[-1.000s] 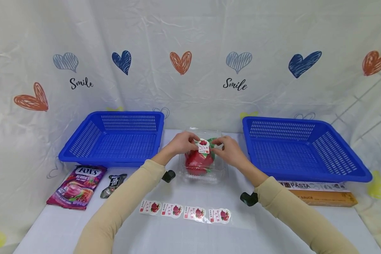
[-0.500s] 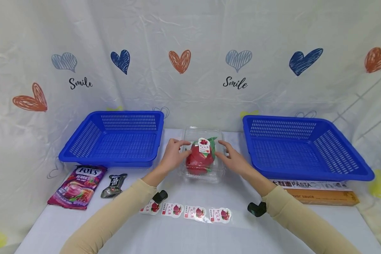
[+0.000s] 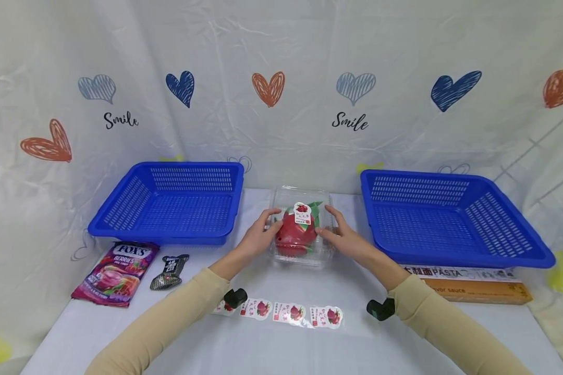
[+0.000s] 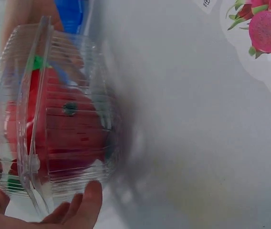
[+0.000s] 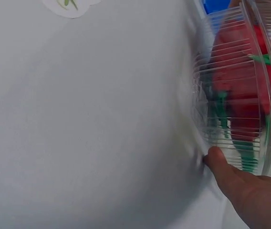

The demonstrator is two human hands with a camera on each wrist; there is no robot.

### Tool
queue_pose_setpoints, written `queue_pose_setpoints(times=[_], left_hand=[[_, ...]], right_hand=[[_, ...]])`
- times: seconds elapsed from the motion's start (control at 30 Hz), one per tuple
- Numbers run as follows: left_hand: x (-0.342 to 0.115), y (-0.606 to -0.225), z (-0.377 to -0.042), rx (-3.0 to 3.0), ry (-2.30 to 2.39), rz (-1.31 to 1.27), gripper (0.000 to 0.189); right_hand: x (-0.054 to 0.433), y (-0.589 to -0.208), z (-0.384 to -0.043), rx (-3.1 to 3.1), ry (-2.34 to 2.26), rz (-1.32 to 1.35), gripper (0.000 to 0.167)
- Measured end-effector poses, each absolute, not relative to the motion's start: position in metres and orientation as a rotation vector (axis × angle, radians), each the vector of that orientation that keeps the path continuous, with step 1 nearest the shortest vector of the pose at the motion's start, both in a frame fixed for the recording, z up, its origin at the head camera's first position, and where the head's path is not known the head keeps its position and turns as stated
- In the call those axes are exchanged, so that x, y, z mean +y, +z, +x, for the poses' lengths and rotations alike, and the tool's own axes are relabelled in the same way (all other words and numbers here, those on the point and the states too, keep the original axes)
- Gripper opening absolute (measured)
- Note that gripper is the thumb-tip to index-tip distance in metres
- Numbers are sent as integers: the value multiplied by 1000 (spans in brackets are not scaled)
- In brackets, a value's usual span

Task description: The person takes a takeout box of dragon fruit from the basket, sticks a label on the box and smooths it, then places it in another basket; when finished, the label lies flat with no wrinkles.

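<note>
A clear plastic clamshell box [image 3: 326,250] stands shut on the white table, with a red dragon fruit [image 3: 293,237] with green tips inside it. On its lid sits a white dragon fruit sticker [image 3: 302,213]. My left hand [image 3: 258,237] holds the box's left side, thumb over the lid edge; in the left wrist view its fingertips [image 4: 91,193] lie against the lower side wall. Opposite, my right hand [image 3: 349,239] holds the right side, a fingertip [image 5: 215,153] near the box's base in the right wrist view. Near me lies a strip of similar stickers [image 3: 291,313], partly behind the left wrist camera.
Blue baskets stand on either side, a left basket [image 3: 166,239] and a right basket [image 3: 460,258]. By the left one lie a candy bag [image 3: 114,273] and a small black packet [image 3: 170,272]. A pasta box [image 3: 478,289] lies before the right one. A printed curtain [image 3: 300,146] hangs behind.
Both hands have come off the sticker on the lid, moved apart and settled on the box's two sides. The sticker stays on the lid.
</note>
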State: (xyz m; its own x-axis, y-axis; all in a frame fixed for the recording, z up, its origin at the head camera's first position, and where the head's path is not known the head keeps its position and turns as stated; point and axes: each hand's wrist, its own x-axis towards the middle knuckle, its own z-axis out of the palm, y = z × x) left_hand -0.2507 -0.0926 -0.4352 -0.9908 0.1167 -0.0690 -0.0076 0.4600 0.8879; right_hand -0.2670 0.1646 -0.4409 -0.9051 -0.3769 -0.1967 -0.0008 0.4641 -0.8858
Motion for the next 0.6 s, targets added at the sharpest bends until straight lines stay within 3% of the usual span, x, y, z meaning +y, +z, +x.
queue_pose_setpoints(times=[0.47,0.6], left_hand=[[-94,-443,-255,2505,1696,52,38],[-96,-445,-256,2502,1723,55,39]], right_hand=[[168,-446,-263,2242,-1579,-309,89],[163,-428,-254,2205,-1586,-285,91]])
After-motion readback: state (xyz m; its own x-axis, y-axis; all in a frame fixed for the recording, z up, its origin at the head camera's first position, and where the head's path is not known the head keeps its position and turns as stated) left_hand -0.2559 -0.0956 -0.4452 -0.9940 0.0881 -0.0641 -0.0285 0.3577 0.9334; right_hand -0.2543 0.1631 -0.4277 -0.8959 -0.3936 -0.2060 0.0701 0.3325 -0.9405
